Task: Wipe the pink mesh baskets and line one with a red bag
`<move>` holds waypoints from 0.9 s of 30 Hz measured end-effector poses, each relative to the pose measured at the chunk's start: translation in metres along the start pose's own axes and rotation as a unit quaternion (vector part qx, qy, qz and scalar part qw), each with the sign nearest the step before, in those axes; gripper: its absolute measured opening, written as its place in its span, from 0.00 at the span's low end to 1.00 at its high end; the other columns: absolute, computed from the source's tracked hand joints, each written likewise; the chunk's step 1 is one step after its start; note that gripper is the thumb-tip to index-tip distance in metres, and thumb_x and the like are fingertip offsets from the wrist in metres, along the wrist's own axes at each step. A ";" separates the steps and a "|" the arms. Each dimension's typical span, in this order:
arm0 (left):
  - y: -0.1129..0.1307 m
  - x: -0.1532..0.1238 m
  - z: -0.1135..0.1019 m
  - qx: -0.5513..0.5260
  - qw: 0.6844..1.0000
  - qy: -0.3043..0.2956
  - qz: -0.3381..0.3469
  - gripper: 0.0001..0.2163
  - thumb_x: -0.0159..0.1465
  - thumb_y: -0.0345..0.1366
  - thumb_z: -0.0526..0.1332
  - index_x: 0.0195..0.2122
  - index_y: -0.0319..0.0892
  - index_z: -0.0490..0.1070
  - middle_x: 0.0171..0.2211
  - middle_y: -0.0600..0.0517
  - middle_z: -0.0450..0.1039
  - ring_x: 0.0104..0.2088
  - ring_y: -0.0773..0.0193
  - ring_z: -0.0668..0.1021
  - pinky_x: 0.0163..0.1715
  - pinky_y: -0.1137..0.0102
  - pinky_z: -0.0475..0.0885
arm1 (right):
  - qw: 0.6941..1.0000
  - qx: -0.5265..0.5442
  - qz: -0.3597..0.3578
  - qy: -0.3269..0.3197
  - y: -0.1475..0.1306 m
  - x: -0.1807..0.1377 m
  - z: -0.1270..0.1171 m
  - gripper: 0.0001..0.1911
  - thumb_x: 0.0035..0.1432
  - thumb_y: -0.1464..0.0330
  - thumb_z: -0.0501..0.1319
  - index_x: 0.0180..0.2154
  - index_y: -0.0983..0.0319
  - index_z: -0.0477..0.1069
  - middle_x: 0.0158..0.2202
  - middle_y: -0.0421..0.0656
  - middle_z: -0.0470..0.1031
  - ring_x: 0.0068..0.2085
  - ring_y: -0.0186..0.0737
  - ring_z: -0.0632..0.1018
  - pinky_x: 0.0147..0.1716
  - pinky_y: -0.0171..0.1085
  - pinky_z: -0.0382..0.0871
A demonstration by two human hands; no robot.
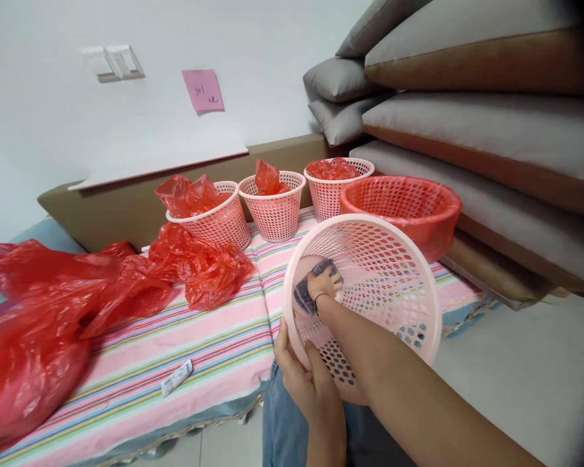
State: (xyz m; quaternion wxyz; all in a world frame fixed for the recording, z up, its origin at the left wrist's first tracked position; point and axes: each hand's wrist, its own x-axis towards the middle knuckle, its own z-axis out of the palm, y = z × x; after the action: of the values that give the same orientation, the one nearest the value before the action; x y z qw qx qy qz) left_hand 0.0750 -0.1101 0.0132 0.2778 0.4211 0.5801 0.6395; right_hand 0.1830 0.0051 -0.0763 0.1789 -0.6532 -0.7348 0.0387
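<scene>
A pink perforated plastic wastebasket (pixel 370 224) is tilted over my lap with its mouth facing me. My left hand (pixel 316 389) grips its rim at the lower left, fingers outside and thumb inside. Deep inside the wastebasket, my right hand (pixel 327 284) presses a dark blue-grey cloth (pixel 304 296) against the inner wall near the bottom. Its fingers are bent over the cloth, and the forearm crosses the basket's opening.
Behind stand pink baskets holding red plastic bags, the left one (pixel 224 227), the middle one (pixel 275 217) and the right one (pixel 326 198). A red-lined basket (pixel 433 224) sits beside stacked cushions (pixel 467 123). Red bags (pixel 121 292) and a white tube (pixel 177 377) lie on the striped cloth (pixel 233 324).
</scene>
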 end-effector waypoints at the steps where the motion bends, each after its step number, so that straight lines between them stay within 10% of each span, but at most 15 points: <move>1: 0.000 0.004 0.000 -0.005 1.000 -0.006 0.005 0.21 0.67 0.37 0.57 0.62 0.45 0.61 0.61 0.43 0.65 0.62 0.54 0.69 0.59 0.60 0.66 | 1.000 -0.009 -0.009 -0.005 0.000 0.017 -0.002 0.35 0.56 0.62 0.60 0.65 0.57 0.61 0.67 0.54 0.55 0.66 0.59 0.53 0.60 0.57 0.54; 7: 0.010 0.038 -0.008 -0.038 0.999 -0.007 -0.008 0.23 0.64 0.35 0.59 0.61 0.44 0.62 0.60 0.42 0.68 0.59 0.55 0.72 0.58 0.62 0.68 | 0.980 -0.035 -0.176 -0.082 0.012 0.075 -0.002 0.36 0.55 0.72 0.61 0.65 0.54 0.60 0.69 0.48 0.56 0.66 0.57 0.56 0.59 0.57 0.59; 15: 0.009 0.062 -0.013 -0.087 0.996 -0.012 -0.003 0.23 0.60 0.33 0.62 0.58 0.43 0.65 0.57 0.44 0.71 0.58 0.55 0.73 0.59 0.62 0.66 | 0.859 -0.039 -0.465 -0.213 0.045 0.085 -0.011 0.29 0.54 0.78 0.62 0.51 0.40 0.73 0.62 0.28 0.69 0.64 0.35 0.63 0.62 0.44 0.53; 27: 0.012 0.045 -0.011 -0.036 0.999 -0.027 0.024 0.21 0.65 0.32 0.58 0.60 0.43 0.63 0.58 0.46 0.69 0.61 0.58 0.69 0.59 0.67 0.64 | 0.973 -0.081 -0.209 -0.046 0.017 0.065 0.009 0.40 0.55 0.73 0.60 0.69 0.62 0.54 0.71 0.55 0.51 0.66 0.64 0.56 0.53 0.58 0.62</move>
State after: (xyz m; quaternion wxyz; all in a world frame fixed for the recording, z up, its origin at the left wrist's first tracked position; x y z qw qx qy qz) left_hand 0.0452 -0.0797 0.0351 0.2924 0.4419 0.5386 0.6551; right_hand 0.1912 0.0727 -0.0756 0.0958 -0.4948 -0.8632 -0.0293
